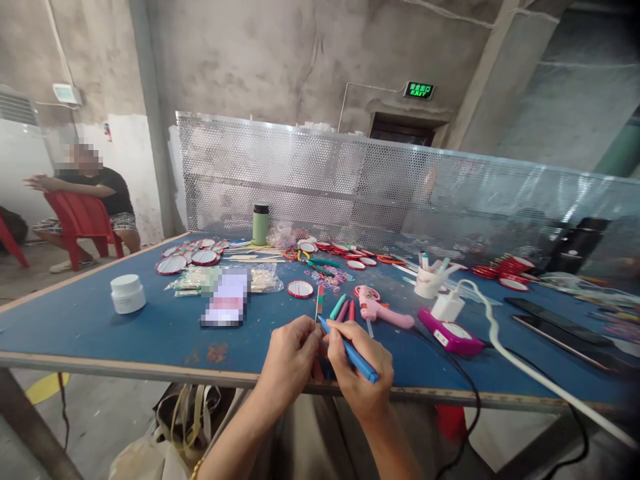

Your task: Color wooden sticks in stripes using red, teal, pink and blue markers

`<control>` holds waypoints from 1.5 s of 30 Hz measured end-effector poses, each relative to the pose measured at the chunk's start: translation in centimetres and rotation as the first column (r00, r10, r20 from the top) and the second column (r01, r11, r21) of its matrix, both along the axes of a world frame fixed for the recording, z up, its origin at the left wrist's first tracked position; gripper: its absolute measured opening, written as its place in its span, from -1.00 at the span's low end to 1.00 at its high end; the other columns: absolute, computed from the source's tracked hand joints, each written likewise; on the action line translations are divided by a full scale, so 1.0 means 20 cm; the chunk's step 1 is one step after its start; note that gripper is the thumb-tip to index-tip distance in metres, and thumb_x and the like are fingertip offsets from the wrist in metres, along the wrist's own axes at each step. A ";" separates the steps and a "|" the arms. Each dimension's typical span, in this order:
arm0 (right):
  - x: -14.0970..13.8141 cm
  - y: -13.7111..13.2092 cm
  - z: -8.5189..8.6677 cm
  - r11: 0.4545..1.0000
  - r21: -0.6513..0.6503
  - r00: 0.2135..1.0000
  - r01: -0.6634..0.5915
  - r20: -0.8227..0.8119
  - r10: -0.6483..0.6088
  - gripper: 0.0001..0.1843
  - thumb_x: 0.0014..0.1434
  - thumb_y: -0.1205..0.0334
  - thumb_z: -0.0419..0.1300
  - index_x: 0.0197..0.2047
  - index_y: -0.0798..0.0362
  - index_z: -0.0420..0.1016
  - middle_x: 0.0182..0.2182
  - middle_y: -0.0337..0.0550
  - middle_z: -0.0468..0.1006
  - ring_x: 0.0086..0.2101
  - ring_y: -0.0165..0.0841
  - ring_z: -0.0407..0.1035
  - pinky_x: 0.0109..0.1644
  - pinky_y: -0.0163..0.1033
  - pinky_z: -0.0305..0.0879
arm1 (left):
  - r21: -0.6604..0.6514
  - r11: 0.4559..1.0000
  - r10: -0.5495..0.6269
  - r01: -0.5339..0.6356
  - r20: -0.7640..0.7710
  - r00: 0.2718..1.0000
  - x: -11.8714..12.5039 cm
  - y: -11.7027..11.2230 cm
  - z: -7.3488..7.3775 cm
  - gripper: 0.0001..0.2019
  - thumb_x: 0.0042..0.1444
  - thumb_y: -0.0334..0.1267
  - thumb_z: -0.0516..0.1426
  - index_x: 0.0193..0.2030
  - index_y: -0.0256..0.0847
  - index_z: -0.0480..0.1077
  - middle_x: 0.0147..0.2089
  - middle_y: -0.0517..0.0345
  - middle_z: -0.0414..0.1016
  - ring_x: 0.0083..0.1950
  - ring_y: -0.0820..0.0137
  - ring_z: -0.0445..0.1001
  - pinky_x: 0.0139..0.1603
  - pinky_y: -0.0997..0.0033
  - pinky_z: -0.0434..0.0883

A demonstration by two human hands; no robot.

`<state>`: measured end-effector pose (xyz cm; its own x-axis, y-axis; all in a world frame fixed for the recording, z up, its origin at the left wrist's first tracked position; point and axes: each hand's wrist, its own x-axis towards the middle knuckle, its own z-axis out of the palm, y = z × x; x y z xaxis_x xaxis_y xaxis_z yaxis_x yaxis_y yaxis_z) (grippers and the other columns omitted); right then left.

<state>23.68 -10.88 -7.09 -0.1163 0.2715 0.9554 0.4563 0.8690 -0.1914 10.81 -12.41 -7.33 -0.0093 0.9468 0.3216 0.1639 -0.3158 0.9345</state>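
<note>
My left hand (289, 357) pinches a flat craft stick (320, 300) with red and green coloured bands, upright above the table edge. A blue marker (361, 362) is in my right hand (369, 393), held like a pen with its tip at the stick by my left fingertips. My fingers hide the stick's lower part. Just beyond my hands lie a green marker (340, 305), a purple-pink marker (343, 311) and a red marker (351, 311). To their right rests a pink glue gun (383, 311). A round red-rimmed disc (300, 289) lies beyond my left hand.
A phone (226, 300) and a white jar (127, 294) are on the left. On the right stand a paper cup of pens (428, 283) and a magenta power strip (450, 333) with cables. A perforated metal screen (300, 177) borders the back. Someone sits on a red chair (83, 220).
</note>
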 end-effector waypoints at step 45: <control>0.01 0.00 -0.01 1.000 0.009 1.000 0.026 -0.012 -0.026 -0.86 0.26 0.43 0.14 -0.23 0.07 0.52 -0.41 -0.16 0.66 -0.43 -0.38 0.58 -0.30 -0.34 0.47 | -0.033 0.999 -0.032 0.034 0.058 0.998 0.01 0.00 0.01 -0.73 0.23 -0.11 0.04 -0.46 -0.17 0.26 -0.65 0.32 0.35 -0.69 0.46 0.38 -0.67 0.55 0.23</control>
<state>23.89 -10.81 -7.23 -0.0981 0.2657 0.9591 0.4766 0.8585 -0.1891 10.94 -12.31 -7.22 0.0045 0.9573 0.2892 0.0994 -0.2882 0.9524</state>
